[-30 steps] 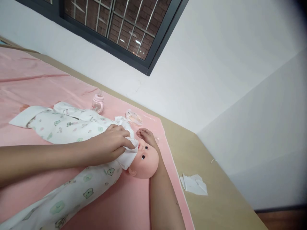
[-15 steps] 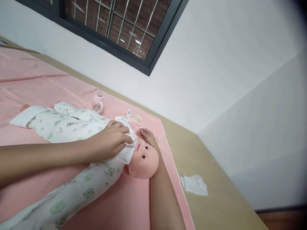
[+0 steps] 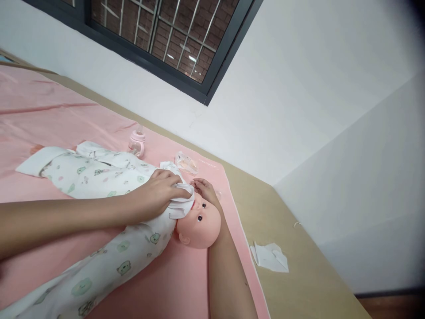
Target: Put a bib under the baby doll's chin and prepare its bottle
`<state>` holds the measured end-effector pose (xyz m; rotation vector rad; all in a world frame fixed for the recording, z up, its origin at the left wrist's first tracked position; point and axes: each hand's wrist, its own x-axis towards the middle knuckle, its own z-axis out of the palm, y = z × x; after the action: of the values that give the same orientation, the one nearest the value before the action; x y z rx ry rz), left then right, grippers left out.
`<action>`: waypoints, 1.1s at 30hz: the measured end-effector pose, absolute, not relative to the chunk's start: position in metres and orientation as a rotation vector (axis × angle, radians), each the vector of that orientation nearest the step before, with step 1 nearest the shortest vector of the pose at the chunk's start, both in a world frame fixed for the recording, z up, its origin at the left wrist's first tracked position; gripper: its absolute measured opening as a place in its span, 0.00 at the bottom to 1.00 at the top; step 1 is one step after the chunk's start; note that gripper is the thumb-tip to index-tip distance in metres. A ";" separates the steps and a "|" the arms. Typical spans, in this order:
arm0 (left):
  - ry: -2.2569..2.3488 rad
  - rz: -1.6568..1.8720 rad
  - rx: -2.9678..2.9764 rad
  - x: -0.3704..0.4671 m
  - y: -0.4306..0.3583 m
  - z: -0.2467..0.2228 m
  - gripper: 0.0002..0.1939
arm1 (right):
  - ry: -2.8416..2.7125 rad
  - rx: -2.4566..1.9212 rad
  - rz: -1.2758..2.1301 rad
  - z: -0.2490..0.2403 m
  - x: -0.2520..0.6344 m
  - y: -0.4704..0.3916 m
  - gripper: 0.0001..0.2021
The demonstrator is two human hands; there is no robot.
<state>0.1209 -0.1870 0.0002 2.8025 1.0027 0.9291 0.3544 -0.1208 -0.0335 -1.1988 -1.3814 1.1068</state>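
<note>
A bald baby doll point(image 3: 202, 228) lies on its back in a white sleepsuit point(image 3: 109, 170) with a green animal print. My left hand point(image 3: 162, 190) is closed on a white tissue point(image 3: 182, 204), pressing it against the doll's mouth and chin. The doll's eyes and forehead stay uncovered. Its head rests on my right forearm, which passes beneath it. Beyond the head, my right hand point(image 3: 204, 189) is loosely cupped with its fingers spread a little, and nothing shows in it.
A pink baby bottle point(image 3: 137, 142) stands beyond the doll, near a clear plastic packet point(image 3: 186, 163). The doll lies on a pink sheet point(image 3: 186, 283) over a wooden surface point(image 3: 252, 190). Another crumpled tissue point(image 3: 270, 257) lies at the right. A wall and barred window point(image 3: 166, 35) border the far side.
My left hand has moved the tissue slightly right, up over the doll's mouth, which was partly visible before. My right arm and the doll's head stay in place.
</note>
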 end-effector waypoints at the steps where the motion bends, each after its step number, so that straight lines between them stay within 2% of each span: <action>1: 0.999 0.928 2.813 0.121 -0.187 0.000 0.29 | -1.387 -1.195 1.098 -0.033 0.354 -0.123 0.11; 12: 1.031 0.977 2.831 0.123 -0.185 -0.004 0.26 | -1.513 -1.328 0.958 -0.023 0.349 -0.132 0.17; 33: 0.826 1.014 2.615 0.123 -0.188 0.002 0.26 | -1.440 -1.286 1.064 -0.046 0.360 -0.108 0.15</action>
<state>0.1233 -0.1881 0.0015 2.6152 0.8256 1.0141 0.3597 -0.1085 -0.0458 -1.2862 -1.4399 1.0641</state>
